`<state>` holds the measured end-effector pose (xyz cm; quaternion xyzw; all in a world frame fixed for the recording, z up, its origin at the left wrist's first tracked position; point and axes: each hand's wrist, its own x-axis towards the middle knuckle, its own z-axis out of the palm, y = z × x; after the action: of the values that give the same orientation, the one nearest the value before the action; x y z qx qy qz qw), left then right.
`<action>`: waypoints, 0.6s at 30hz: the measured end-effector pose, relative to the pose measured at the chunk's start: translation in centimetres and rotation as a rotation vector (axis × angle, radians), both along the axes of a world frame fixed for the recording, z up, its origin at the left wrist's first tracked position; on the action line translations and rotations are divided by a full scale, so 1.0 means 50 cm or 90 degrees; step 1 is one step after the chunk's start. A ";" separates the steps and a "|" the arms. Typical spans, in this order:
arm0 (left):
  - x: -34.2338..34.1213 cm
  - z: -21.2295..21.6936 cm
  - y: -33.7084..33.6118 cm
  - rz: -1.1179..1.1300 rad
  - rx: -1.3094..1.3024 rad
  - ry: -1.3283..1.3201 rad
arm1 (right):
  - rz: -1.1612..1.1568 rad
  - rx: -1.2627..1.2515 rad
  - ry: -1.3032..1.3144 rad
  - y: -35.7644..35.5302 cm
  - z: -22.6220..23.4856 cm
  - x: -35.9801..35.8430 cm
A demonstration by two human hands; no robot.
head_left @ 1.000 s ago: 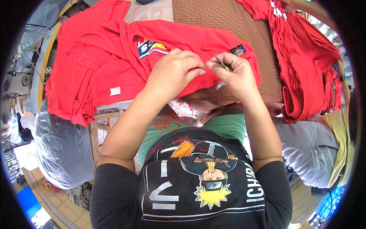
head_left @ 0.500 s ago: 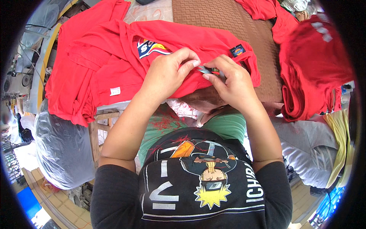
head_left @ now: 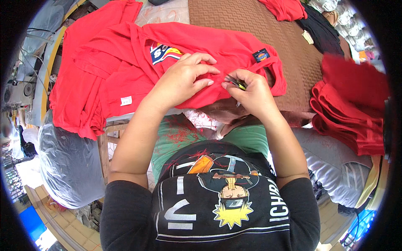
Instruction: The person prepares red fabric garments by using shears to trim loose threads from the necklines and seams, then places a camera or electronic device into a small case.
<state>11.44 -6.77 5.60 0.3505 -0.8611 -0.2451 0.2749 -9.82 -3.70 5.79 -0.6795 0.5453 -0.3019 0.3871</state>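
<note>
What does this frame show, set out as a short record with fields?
Left grip: loosely curled over the red shirt; contact unclear
Right grip: closed on black-and-yellow thread snips
Shirt details: black neck label, blue-and-yellow print
Surface: brown textured cloth, partly under the shirt
Lap: red thread scraps on green trousers
Far right: red garments, partly blurred
</note>
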 end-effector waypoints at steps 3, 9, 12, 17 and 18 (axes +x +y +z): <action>-0.008 -0.002 0.001 0.021 0.000 0.023 | 0.017 0.026 0.003 0.000 0.013 -0.007; -0.020 0.016 0.008 0.036 0.020 0.057 | 0.017 0.062 -0.002 0.006 0.027 -0.010; -0.022 0.010 0.007 0.027 0.012 0.077 | 0.028 0.031 -0.018 0.008 0.020 -0.011; -0.031 0.021 0.014 0.039 0.243 0.129 | 0.047 0.040 -0.006 0.005 0.023 -0.019; -0.031 0.023 0.015 0.041 0.262 0.131 | 0.054 0.040 -0.004 0.004 0.023 -0.022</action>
<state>9.88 -6.04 6.76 0.3997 -0.7488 -0.4410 0.2917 -10.90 -3.51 6.95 -0.6886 0.5240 -0.2698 0.4225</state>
